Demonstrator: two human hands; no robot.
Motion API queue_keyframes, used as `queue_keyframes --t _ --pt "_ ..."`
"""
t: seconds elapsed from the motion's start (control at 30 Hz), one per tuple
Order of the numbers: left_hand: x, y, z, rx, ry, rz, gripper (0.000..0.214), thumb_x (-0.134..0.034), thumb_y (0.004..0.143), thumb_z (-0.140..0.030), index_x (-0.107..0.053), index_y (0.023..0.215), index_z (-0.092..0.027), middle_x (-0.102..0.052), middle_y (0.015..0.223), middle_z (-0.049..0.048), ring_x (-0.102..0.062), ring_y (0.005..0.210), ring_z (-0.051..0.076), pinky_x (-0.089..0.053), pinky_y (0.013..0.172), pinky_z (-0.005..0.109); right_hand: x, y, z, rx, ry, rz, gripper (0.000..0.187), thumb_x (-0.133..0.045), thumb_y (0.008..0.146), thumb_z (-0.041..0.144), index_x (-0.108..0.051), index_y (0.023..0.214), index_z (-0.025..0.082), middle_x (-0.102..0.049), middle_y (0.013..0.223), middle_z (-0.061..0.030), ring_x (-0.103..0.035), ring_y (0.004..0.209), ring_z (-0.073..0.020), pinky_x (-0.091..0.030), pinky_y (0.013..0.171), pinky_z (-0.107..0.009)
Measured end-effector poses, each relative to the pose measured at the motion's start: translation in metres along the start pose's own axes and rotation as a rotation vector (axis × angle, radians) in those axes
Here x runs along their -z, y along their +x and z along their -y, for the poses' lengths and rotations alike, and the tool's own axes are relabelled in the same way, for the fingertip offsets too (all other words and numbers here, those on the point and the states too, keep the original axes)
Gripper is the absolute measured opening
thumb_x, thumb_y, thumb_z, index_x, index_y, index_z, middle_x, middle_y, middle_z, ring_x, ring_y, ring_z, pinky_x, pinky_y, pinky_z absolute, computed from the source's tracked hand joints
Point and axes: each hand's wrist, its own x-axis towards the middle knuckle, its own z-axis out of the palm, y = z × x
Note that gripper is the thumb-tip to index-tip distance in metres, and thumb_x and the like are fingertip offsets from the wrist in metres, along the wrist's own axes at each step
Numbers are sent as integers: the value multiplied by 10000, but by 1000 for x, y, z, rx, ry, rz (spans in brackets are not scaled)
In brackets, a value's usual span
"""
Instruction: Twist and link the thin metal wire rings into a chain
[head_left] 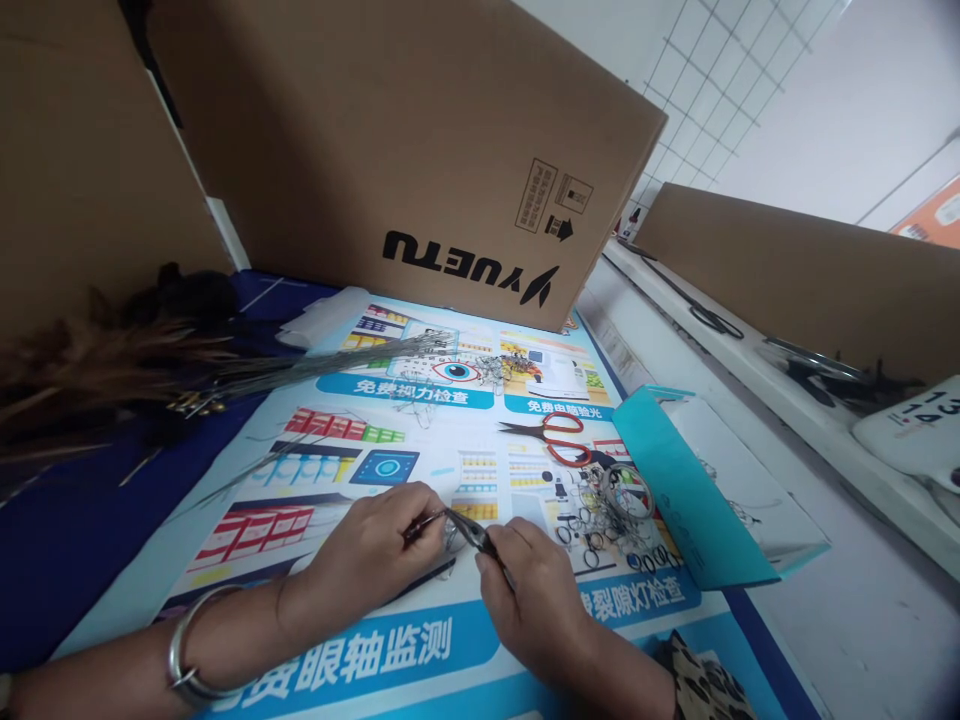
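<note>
My left hand rests on a printed poster and pinches a thin metal wire between its fingers. My right hand is closed on small dark pliers, whose tips meet the wire between both hands. A silver bangle sits on my left wrist. Just right of my hands lies a heap of small wire rings with a roll of wire.
Red-handled scissors lie above the rings. A bundle of long wires and brown feathers lie at left. A teal box stands at right. Large cardboard boxes wall the back; another pair of scissors lies on the white ledge.
</note>
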Motion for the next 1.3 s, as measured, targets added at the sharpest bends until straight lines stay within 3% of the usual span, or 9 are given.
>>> queue_keyframes --t 0.27,0.57,0.87,1.3 --pt "0 0 0 18 -28 7 150 -439 818 -217 -537 713 -173 -568 649 -6 -514 598 135 -360 585 257 0 2 -3 -9 22 28 112 -439 861 209 -539 831 170 -575 818 -62 -509 740 -182 -351 621 -272" --pt "3 9 2 158 -337 162 137 -469 790 -235 -547 694 -178 -546 597 -26 -489 573 121 -362 537 217 14 2 -13 -32 148 109 97 -467 866 210 -533 802 179 -545 790 -31 -504 737 -161 -362 630 -248" --pt "6 11 1 364 -675 262 166 -501 798 -317 -509 708 -178 -487 507 -64 -457 463 92 -341 479 199 18 4 -27 -66 188 80 113 -488 839 169 -505 728 177 -504 717 -8 -473 681 -142 -336 592 -236" --pt "6 10 -1 458 -825 343 222 -531 811 -383 -523 738 -173 -504 448 -64 -388 419 79 -272 459 193 13 4 -27 -51 227 85 139 -473 861 177 -500 725 178 -500 695 2 -475 659 -130 -318 576 -228"
